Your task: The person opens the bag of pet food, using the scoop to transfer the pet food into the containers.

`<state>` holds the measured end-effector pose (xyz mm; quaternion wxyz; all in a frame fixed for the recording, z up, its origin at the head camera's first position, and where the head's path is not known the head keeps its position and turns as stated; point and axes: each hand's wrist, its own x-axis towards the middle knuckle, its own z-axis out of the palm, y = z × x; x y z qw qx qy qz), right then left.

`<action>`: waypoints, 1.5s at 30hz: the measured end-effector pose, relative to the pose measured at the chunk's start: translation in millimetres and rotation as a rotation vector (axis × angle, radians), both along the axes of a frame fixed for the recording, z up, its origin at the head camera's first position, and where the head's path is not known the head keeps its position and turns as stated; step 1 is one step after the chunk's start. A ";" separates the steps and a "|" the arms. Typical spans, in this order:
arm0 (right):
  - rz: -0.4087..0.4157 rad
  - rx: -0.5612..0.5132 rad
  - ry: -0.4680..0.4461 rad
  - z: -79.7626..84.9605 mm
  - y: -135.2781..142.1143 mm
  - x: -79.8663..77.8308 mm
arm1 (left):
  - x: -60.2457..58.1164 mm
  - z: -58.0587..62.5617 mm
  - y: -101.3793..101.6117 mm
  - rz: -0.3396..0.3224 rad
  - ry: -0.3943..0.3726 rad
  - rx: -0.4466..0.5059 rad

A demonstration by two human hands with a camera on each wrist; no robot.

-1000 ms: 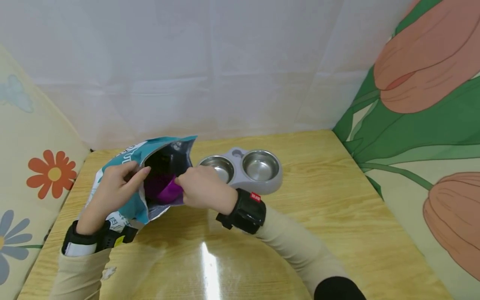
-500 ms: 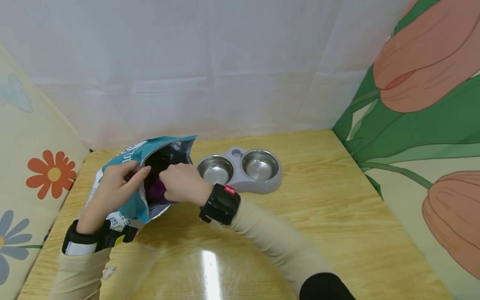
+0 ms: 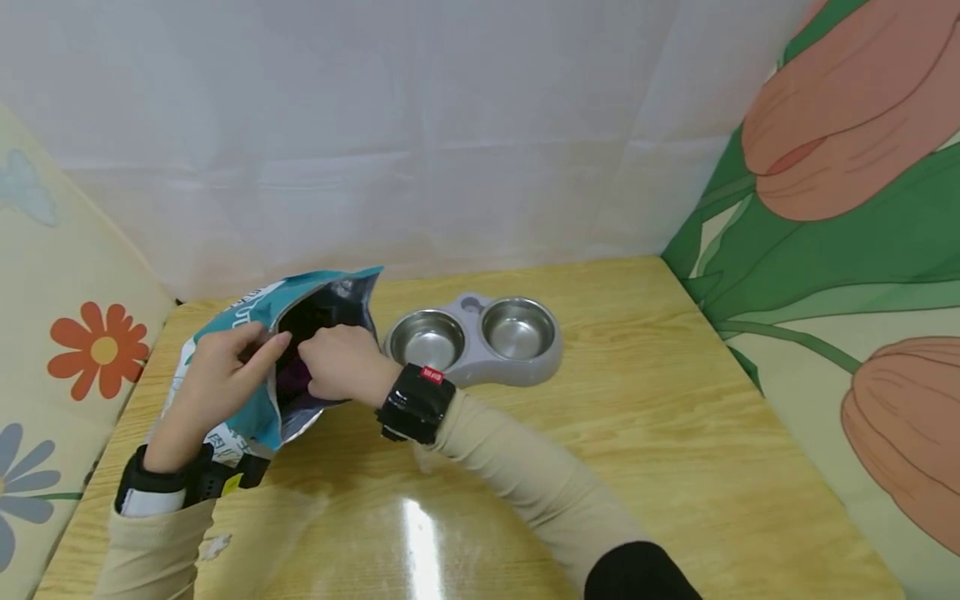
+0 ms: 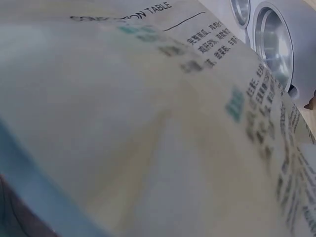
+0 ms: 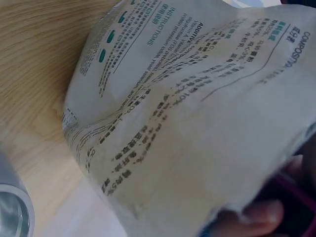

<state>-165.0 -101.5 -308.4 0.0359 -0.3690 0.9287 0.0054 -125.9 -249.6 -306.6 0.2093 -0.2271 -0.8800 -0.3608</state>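
A teal-and-white printed foil bag lies on its side at the left of the table, its mouth gaping toward the right. My left hand holds the upper side of the bag near the mouth, thumb and fingers at its edge. Inside the mouth, my right hand grips a purple scoop; most of the scoop is hidden in the dark interior. The right wrist view has the printed back of the bag, with fingertips by the purple rim at the lower right.
Right of the bag stands a grey double pet feeder with two steel bowls. A small whitish scrap lies at the near left of the wooden table. White cloth hangs behind, and flower-patterned panels flank both sides.
My right hand has moved left and deeper into the bag's mouth, taking the purple scoop mostly out of sight. The left hand keeps its hold on the bag.
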 end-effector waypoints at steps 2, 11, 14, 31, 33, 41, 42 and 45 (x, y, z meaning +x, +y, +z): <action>0.001 0.013 0.018 -1.1 0.3 0.4 | -0.2 -0.5 -0.6 -0.001 0.002 -0.003; -0.030 0.164 0.144 -9.3 -7.1 0.5 | -1.4 -4.1 -1.2 -0.027 0.009 0.001; -0.059 0.149 0.095 -11.7 -10.6 -1.0 | -1.7 -4.2 -1.2 -0.030 0.011 0.003; -0.161 0.054 0.026 -26.0 -17.3 -1.0 | -2.6 -6.3 4.1 -0.076 0.029 -0.006; -0.171 0.051 0.017 -26.7 -19.2 -1.5 | -2.7 -6.3 5.1 -0.087 0.035 -0.008; -0.206 0.010 -0.036 -28.2 -23.6 -6.6 | -0.1 -2.6 7.9 -0.082 0.014 -0.029; -0.209 0.004 -0.041 -28.6 -23.8 -7.3 | 0.1 -2.2 8.6 -0.081 0.012 -0.033; -0.213 0.004 -0.040 -29.0 -24.8 -8.7 | 0.2 -1.7 9.3 -0.075 0.007 -0.044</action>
